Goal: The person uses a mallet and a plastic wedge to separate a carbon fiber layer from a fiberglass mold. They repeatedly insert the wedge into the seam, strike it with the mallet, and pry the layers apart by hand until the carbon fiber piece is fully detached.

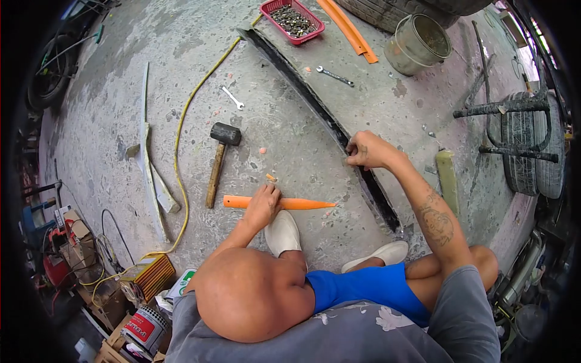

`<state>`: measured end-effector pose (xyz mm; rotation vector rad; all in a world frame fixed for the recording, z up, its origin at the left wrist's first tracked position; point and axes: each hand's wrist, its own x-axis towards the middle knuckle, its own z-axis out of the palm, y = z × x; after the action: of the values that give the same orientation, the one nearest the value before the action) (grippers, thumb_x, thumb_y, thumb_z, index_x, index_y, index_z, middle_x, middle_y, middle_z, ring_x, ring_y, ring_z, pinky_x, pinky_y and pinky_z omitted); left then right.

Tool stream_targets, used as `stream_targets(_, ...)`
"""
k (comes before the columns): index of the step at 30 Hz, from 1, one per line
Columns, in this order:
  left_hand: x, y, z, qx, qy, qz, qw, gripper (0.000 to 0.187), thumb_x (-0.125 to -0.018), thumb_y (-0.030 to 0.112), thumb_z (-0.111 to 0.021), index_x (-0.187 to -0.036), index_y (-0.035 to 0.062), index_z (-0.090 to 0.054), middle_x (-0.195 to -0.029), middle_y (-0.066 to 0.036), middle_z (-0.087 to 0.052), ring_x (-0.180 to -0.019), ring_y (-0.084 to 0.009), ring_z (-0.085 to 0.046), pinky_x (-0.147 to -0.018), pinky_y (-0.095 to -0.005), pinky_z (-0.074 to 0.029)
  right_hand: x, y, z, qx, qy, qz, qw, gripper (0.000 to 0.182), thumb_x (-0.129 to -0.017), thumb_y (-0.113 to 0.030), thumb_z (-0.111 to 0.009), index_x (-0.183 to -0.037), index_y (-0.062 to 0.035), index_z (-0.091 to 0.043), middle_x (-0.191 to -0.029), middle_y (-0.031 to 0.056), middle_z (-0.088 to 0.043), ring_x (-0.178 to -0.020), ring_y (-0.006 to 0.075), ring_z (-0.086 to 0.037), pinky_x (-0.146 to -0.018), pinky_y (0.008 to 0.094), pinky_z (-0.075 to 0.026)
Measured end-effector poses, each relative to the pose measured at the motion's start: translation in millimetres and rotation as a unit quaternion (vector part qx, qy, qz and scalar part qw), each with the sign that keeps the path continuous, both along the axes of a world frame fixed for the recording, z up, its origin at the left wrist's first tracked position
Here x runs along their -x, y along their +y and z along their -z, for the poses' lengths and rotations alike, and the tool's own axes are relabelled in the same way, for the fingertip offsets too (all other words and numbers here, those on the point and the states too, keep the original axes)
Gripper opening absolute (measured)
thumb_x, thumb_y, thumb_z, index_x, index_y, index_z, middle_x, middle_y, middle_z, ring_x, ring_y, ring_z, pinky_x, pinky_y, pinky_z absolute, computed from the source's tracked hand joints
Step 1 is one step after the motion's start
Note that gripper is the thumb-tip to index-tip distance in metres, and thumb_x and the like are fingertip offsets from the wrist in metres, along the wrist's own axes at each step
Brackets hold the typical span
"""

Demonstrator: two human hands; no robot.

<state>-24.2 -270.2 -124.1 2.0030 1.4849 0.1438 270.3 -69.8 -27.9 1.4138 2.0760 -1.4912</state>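
Observation:
My left hand (263,206) is closed over a short, pointed orange plastic strip (305,204) lying on the floor by my shoe. A hole shows near the strip's left end, and a small orange scrap (270,177) lies just beyond my fingers. With its fingers pinched, my right hand (370,149) grips the edge of a long black channel-shaped strip (302,91), which lies diagonally across the floor. The fingertips of both hands are partly hidden. Left of the orange strip is a rubber mallet (223,151) with a wooden handle.
Two wrenches (232,97) (334,76) flank the black strip. Beyond are a red basket (321,27) of metal hardware, a longer orange strip (349,33) and a bucket (396,54). A yellow hose (178,145) and pale strips (145,163) lie left; a metal frame (502,109) stands right.

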Motion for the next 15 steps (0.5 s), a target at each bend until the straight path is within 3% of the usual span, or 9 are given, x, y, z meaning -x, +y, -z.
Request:
stream_targets(4,0.3,1.6,4.1,-0.003,0.018,0.015,1.000,0.034,-0.075,0.013,-0.078,-0.099,0.0009,-0.058,-0.099,-0.017,-0.059,-0.098,-0.0362,-0.057,-0.086,-0.0470,-0.048,-22.5,15.5,2.6,0.023,0.000,0.017,1.000,0.035,-0.076,-0.015,-0.071,-0.099,0.0126,-0.066,-0.078,0.0162,-0.070,-0.055,0.0194,-0.066,-0.050,0.0316,-0.056)
stream_targets(5,0.0,1.4,5.6,0.000,0.009,0.022,1.000,0.034,-0.075,0.013,-0.078,-0.099,0.0009,-0.058,-0.099,-0.017,-0.059,-0.098,-0.0362,-0.057,-0.086,-0.0470,-0.048,-28.1,18.8,6.8,0.000,-0.022,0.006,1.000,0.031,-0.074,-0.017,-0.073,-0.089,0.0093,-0.066,-0.072,0.0160,-0.067,-0.056,0.0234,-0.065,-0.054,0.0357,-0.055)
stream_targets(6,2.1,-0.7,9.1,0.047,-0.011,0.004,0.999,0.032,-0.077,0.011,-0.077,-0.099,0.0013,-0.057,-0.097,-0.018,-0.060,-0.095,-0.0370,-0.059,-0.083,-0.0470,-0.049,-31.6,19.0,6.2,0.006,-0.032,0.015,0.999,0.031,-0.074,-0.017,-0.073,-0.089,0.0093,-0.066,-0.072,0.0160,-0.067,-0.056,0.0234,-0.065,-0.054,0.0357,-0.055)
stream_targets(8,4.3,-3.6,12.3,0.099,-0.041,-0.003,0.994,0.030,-0.078,0.009,-0.076,-0.100,0.0016,-0.056,-0.096,-0.018,-0.062,-0.091,-0.0378,-0.061,-0.080,-0.0469,-0.050,-30.9,14.0,3.6,-0.156,-0.014,-0.065,0.985,0.030,-0.074,-0.019,-0.074,-0.084,0.0066,-0.062,-0.072,0.0209,-0.064,-0.064,0.0335,-0.066,-0.062,0.0434,-0.054)
stream_targets(9,7.0,-0.1,7.3,0.137,-0.116,-0.063,0.982,0.027,-0.081,0.006,-0.073,-0.102,0.0023,-0.056,-0.094,-0.018,-0.062,-0.086,-0.0361,-0.062,-0.077,-0.0445,-0.050,-28.2,6.7,7.7,-0.154,-0.024,-0.059,0.986,0.030,-0.074,-0.019,-0.074,-0.084,0.0066,-0.062,-0.072,0.0209,-0.064,-0.064,0.0335,-0.066,-0.062,0.0434,-0.054)
stream_targets(10,9.1,4.6,1.8,0.175,-0.188,-0.121,0.959,0.026,-0.083,0.003,-0.071,-0.104,0.0030,-0.055,-0.092,-0.019,-0.063,-0.080,-0.0345,-0.062,-0.073,-0.0420,-0.050,-23.8,-2.8,16.0,-0.229,-0.018,-0.061,0.971,0.030,-0.074,-0.018,-0.074,-0.085,0.0057,-0.060,-0.074,0.0232,-0.064,-0.069,0.0383,-0.065,-0.066,0.0465,-0.052)
stream_targets(11,10.2,9.4,-3.2,0.180,-0.192,-0.112,0.958,0.026,-0.083,0.003,-0.071,-0.104,0.0030,-0.055,-0.092,-0.019,-0.063,-0.080,-0.0345,-0.062,-0.073,-0.0420,-0.050,-23.3,-11.2,21.4,-0.302,-0.013,-0.063,0.951,0.030,-0.074,-0.018,-0.074,-0.085,0.0048,-0.058,-0.077,0.0255,-0.063,-0.075,0.0431,-0.063,-0.070,0.0497,-0.049)
stream_targets(13,12.8,25.8,-18.0,0.065,-0.232,-0.167,0.956,0.030,-0.087,0.000,-0.067,-0.114,0.0059,-0.055,-0.091,-0.014,-0.061,-0.072,-0.0246,-0.060,-0.068,-0.0345,-0.049,-25.4,-10.4,20.1,-0.287,-0.046,-0.056,0.955,0.028,-0.074,-0.016,-0.073,-0.087,0.0044,-0.059,-0.081,0.0255,-0.065,-0.080,0.0442,-0.064,-0.072,0.0499,-0.051)
stream_targets(15,18.2,47.6,-44.4,0.098,-0.256,-0.175,0.946,0.033,-0.089,0.001,-0.066,-0.119,0.0073,-0.054,-0.089,-0.011,-0.060,-0.070,-0.0196,-0.058,-0.065,-0.0317,-0.048,-30.9,-10.4,17.5,-0.282,-0.094,-0.054,0.953,0.028,-0.074,-0.014,-0.072,-0.092,0.0042,-0.060,-0.088,0.0250,-0.067,-0.085,0.0443,-0.065,-0.074,0.0499,-0.052)
